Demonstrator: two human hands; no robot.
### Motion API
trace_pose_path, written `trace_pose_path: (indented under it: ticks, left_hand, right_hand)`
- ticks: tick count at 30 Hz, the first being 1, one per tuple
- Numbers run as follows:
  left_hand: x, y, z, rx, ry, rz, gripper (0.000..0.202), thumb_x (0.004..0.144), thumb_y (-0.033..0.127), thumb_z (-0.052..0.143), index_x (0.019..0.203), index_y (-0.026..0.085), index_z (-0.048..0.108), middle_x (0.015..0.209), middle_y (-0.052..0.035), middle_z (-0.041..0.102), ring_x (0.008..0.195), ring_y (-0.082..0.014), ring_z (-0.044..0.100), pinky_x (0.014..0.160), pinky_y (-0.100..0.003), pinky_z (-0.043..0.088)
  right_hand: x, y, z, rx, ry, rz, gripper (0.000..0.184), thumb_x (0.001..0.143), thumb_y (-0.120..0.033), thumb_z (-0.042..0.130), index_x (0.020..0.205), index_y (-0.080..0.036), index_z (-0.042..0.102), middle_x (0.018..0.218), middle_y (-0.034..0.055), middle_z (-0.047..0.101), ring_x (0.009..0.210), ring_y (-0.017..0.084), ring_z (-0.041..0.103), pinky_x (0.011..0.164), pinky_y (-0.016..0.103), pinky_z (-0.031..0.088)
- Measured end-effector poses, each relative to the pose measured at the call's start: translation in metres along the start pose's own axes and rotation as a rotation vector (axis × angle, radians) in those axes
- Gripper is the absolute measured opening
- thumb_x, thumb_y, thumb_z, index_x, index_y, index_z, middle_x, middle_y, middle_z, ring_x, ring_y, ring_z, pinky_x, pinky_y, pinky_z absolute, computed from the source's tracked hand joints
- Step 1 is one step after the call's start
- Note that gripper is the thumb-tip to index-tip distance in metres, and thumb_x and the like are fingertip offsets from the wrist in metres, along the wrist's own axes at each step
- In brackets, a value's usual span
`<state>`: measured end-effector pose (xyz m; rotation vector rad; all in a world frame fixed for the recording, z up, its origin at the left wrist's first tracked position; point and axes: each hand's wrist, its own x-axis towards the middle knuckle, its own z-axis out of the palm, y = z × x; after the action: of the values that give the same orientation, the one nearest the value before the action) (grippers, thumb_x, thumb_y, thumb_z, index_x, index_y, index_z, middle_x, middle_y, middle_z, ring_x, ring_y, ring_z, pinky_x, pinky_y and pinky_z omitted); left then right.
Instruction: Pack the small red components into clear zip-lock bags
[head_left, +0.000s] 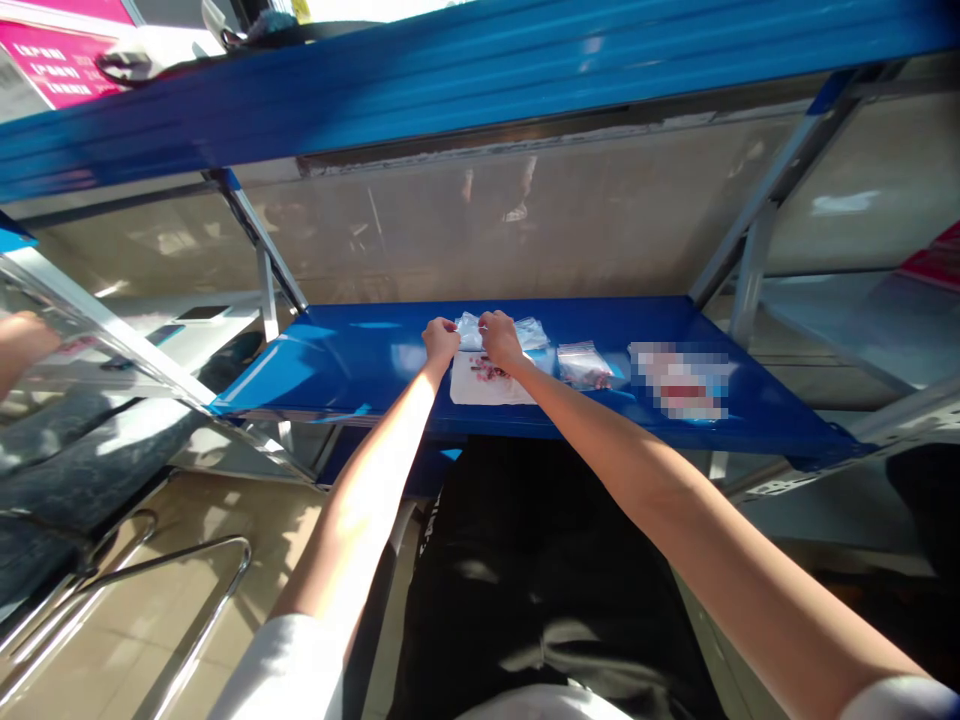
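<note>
Left hand (441, 342), right hand (501, 340) pinching clear plastic bag (470, 331) above white paper sheet (480, 388); blue metal shelf (645, 320) front edge just beyond sheet, 6 o'clock.

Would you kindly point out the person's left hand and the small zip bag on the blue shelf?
Left hand (441, 342), head view, back of hand.
Zip bag (583, 365), head view, middle of bag.

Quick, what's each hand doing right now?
Left hand: closed, pinching a clear plastic bag.
Right hand: closed, pinching that clear plastic bag too.
</note>
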<state>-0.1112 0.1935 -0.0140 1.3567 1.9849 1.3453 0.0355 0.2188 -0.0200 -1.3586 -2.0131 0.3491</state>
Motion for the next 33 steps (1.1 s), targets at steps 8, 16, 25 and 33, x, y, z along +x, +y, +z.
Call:
trace_pose_path:
  ticks: [8,16,25,33]
  left_hand:
    - [-0.005,-0.005,0.006,-0.128,-0.016,-0.058,0.021,0.079,0.007,0.066,0.097,0.016,0.075,0.091,-0.0087,0.077,0.080,-0.0174,0.073,0.079,-0.030,0.057]
    - [-0.013,-0.004,-0.008,0.020,-0.032,0.123,0.025,0.076,0.001,0.067,0.090,0.019,0.079,0.105,-0.0141,0.078,0.112,-0.0298,0.069,0.103,-0.038,0.048]
    - [-0.028,0.005,-0.014,0.221,-0.075,0.256,0.029,0.086,0.004,0.058,0.103,0.021,0.075,0.112,-0.0154,0.073,0.120,-0.0330,0.062,0.108,-0.042,0.042]
    - [-0.065,0.048,-0.002,0.206,-0.181,0.483,0.024,0.090,0.008,0.058,0.100,0.019,0.077,0.103,-0.0137,0.068,0.110,-0.0313,0.062,0.103,-0.041,0.045]
  right_hand:
    - [0.010,-0.001,0.002,0.215,0.029,0.268,0.029,0.087,-0.021,0.065,0.115,-0.016,0.069,0.097,0.0094,0.072,0.092,0.025,0.064,0.081,0.034,0.051]
    - [0.013,-0.001,0.007,0.178,0.034,0.252,0.024,0.076,-0.013,0.063,0.097,-0.016,0.075,0.100,0.0119,0.073,0.103,0.028,0.062,0.093,0.037,0.049]
    - [0.006,-0.014,-0.003,0.077,0.032,0.264,0.015,0.093,-0.023,0.064,0.098,-0.016,0.075,0.103,0.0177,0.073,0.102,0.031,0.063,0.088,0.039,0.048]
    - [-0.032,0.013,-0.050,0.055,0.225,0.158,0.025,0.097,-0.023,0.051,0.109,-0.018,0.072,0.106,0.0148,0.072,0.098,0.028,0.063,0.093,0.038,0.046]
